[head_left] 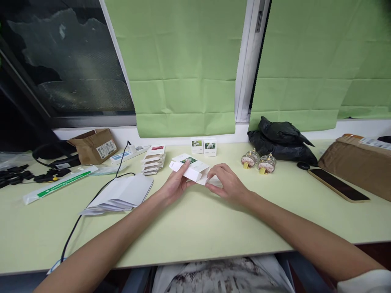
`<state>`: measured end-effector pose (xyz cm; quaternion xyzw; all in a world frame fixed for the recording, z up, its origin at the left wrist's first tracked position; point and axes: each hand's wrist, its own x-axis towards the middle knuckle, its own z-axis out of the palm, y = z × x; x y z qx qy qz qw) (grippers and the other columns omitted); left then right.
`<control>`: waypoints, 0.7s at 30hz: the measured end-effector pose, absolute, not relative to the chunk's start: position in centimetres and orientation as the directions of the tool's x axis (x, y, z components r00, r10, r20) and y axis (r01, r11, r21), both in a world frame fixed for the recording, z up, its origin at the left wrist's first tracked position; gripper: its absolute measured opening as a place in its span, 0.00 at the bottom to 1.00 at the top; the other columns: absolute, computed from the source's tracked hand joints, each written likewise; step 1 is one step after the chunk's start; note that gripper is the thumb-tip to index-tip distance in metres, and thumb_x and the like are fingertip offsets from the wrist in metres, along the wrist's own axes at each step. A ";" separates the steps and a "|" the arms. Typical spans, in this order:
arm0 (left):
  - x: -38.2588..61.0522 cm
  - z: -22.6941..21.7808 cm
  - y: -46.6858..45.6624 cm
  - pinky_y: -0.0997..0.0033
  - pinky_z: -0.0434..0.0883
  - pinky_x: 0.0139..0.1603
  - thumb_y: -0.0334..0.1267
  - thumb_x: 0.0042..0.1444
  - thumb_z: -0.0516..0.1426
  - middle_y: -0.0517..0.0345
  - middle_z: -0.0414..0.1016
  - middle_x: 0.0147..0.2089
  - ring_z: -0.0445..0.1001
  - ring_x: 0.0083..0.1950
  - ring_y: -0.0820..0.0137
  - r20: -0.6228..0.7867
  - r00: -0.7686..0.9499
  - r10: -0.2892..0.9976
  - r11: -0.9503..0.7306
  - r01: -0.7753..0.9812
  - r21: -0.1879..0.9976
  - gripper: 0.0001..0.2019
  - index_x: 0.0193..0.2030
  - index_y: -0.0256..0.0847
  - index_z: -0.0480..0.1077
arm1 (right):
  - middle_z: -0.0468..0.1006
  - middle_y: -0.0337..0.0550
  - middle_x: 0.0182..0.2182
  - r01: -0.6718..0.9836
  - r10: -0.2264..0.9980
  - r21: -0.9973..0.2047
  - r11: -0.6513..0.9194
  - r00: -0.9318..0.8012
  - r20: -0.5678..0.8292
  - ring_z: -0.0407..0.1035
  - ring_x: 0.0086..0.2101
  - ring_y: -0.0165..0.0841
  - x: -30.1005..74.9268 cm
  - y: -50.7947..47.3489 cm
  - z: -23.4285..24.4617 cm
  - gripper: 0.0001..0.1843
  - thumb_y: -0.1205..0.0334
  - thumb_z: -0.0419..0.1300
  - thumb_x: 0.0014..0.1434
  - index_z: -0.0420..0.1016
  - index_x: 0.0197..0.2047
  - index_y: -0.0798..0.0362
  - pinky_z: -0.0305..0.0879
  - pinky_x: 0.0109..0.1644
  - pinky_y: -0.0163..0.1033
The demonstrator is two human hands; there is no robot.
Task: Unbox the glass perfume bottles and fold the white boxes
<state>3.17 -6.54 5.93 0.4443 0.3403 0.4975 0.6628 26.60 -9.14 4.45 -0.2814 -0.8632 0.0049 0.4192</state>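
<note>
A small white cardboard box [197, 167] with a green flower picture is held over the middle of the table. My left hand [177, 183] grips its left side, the thumb on the printed face. At the box's right end, my right hand [227, 183] pinches a white flap [215, 180]; that end looks unfolded. Beyond them, two similar boxes, a left one [197, 145] and a right one [210, 147], stand upright by the wall. Left of my hands is a stack of flattened boxes [153, 159], the top one with a red picture.
Folded white sheets [122, 193] and a black cable [76, 226] lie at the left, before an open brown carton [94, 147]. Two clear ornate jars [266, 163], a black plastic bag [282, 142], a phone [337, 185] and a brown parcel [357, 162] are at the right.
</note>
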 end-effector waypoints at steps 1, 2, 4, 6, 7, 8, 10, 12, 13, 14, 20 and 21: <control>3.1 5.9 -6.5 0.70 0.82 0.44 0.52 0.61 0.65 0.48 0.79 0.60 0.80 0.55 0.61 -0.003 0.269 0.963 0.102 -0.355 0.929 0.23 0.57 0.42 0.74 | 0.81 0.48 0.46 0.466 0.501 -0.273 0.842 -0.484 0.718 0.67 0.50 0.46 26.6 -9.3 4.5 0.13 0.55 0.59 0.70 0.72 0.55 0.46 0.68 0.54 0.53; 3.1 5.9 -6.6 0.70 0.82 0.46 0.52 0.61 0.65 0.48 0.79 0.60 0.80 0.56 0.61 0.004 0.265 0.964 0.094 -0.355 0.930 0.23 0.58 0.43 0.73 | 0.81 0.48 0.45 0.449 0.512 -0.302 0.841 -0.481 0.712 0.67 0.49 0.45 26.5 -9.4 4.6 0.13 0.54 0.58 0.71 0.72 0.56 0.46 0.68 0.54 0.52; 3.2 5.8 -6.7 0.69 0.81 0.49 0.52 0.62 0.65 0.48 0.78 0.61 0.79 0.57 0.61 0.020 0.271 0.963 0.080 -0.351 0.933 0.23 0.59 0.43 0.73 | 0.82 0.47 0.43 0.430 0.546 -0.359 0.828 -0.475 0.690 0.68 0.47 0.44 26.4 -9.4 4.5 0.13 0.56 0.53 0.74 0.75 0.55 0.44 0.67 0.53 0.51; 3.4 5.7 -7.0 0.67 0.80 0.53 0.52 0.62 0.64 0.47 0.78 0.62 0.79 0.59 0.60 0.036 0.298 0.954 0.071 -0.339 0.938 0.24 0.61 0.43 0.73 | 0.82 0.46 0.40 0.445 0.582 -0.393 0.804 -0.456 0.674 0.68 0.43 0.43 26.3 -9.2 4.3 0.16 0.56 0.49 0.76 0.79 0.53 0.44 0.67 0.50 0.51; 3.4 5.6 -7.0 0.66 0.79 0.54 0.52 0.62 0.64 0.47 0.78 0.62 0.79 0.59 0.60 0.042 0.308 0.951 0.066 -0.333 0.941 0.24 0.61 0.43 0.73 | 0.81 0.46 0.38 0.465 0.596 -0.398 0.791 -0.439 0.672 0.68 0.41 0.43 26.3 -9.1 4.1 0.17 0.55 0.49 0.76 0.80 0.53 0.43 0.67 0.49 0.50; 3.5 5.6 -7.1 0.65 0.79 0.54 0.52 0.62 0.64 0.46 0.78 0.62 0.79 0.59 0.59 0.048 0.312 0.949 0.060 -0.328 0.943 0.24 0.61 0.43 0.73 | 0.80 0.47 0.37 0.486 0.606 -0.395 0.779 -0.424 0.673 0.67 0.40 0.43 26.3 -9.0 3.9 0.17 0.55 0.50 0.75 0.80 0.54 0.43 0.66 0.48 0.50; 3.6 5.5 -7.1 0.65 0.79 0.54 0.52 0.62 0.65 0.46 0.78 0.62 0.79 0.59 0.59 0.055 0.299 0.953 0.049 -0.329 0.943 0.25 0.61 0.43 0.73 | 0.79 0.47 0.36 0.521 0.611 -0.377 0.766 -0.408 0.679 0.66 0.41 0.43 26.4 -8.7 3.6 0.17 0.53 0.54 0.73 0.79 0.59 0.44 0.67 0.48 0.51; 3.6 5.4 -7.1 0.65 0.79 0.53 0.52 0.62 0.65 0.46 0.78 0.62 0.79 0.58 0.60 0.054 0.283 0.958 0.046 -0.336 0.941 0.24 0.60 0.42 0.74 | 0.78 0.48 0.39 0.522 0.606 -0.365 0.771 -0.421 0.675 0.65 0.43 0.44 26.5 -8.6 3.4 0.19 0.53 0.58 0.71 0.77 0.63 0.42 0.68 0.48 0.51; 3.6 5.4 -7.0 0.66 0.79 0.53 0.52 0.62 0.65 0.46 0.78 0.62 0.79 0.58 0.60 0.052 0.278 0.959 0.048 -0.340 0.939 0.23 0.59 0.42 0.74 | 0.77 0.48 0.41 0.507 0.596 -0.362 0.782 -0.440 0.672 0.65 0.44 0.44 26.5 -8.6 3.4 0.20 0.54 0.60 0.70 0.77 0.63 0.41 0.69 0.49 0.52; 3.5 5.3 -7.0 0.66 0.79 0.53 0.52 0.62 0.65 0.47 0.78 0.62 0.80 0.57 0.60 0.049 0.274 0.961 0.050 -0.343 0.938 0.23 0.59 0.42 0.75 | 0.77 0.48 0.43 0.484 0.583 -0.361 0.797 -0.459 0.670 0.65 0.46 0.44 26.4 -8.6 3.3 0.20 0.54 0.61 0.69 0.77 0.63 0.39 0.69 0.50 0.52; 3.4 5.4 -6.8 0.68 0.79 0.48 0.50 0.61 0.66 0.48 0.81 0.59 0.81 0.53 0.61 0.033 0.235 0.972 0.047 -0.329 0.943 0.21 0.56 0.42 0.76 | 0.77 0.47 0.49 0.366 0.544 -0.404 0.838 -0.500 0.674 0.66 0.52 0.43 25.7 -9.7 3.7 0.15 0.62 0.58 0.71 0.80 0.57 0.40 0.68 0.57 0.53; 3.4 5.4 -6.7 0.68 0.79 0.47 0.49 0.60 0.66 0.48 0.81 0.59 0.81 0.53 0.61 0.037 0.209 0.977 0.035 -0.329 0.944 0.21 0.56 0.42 0.76 | 0.77 0.46 0.49 0.349 0.542 -0.415 0.840 -0.510 0.668 0.66 0.53 0.43 25.5 -9.9 3.8 0.15 0.63 0.57 0.71 0.80 0.55 0.41 0.67 0.59 0.54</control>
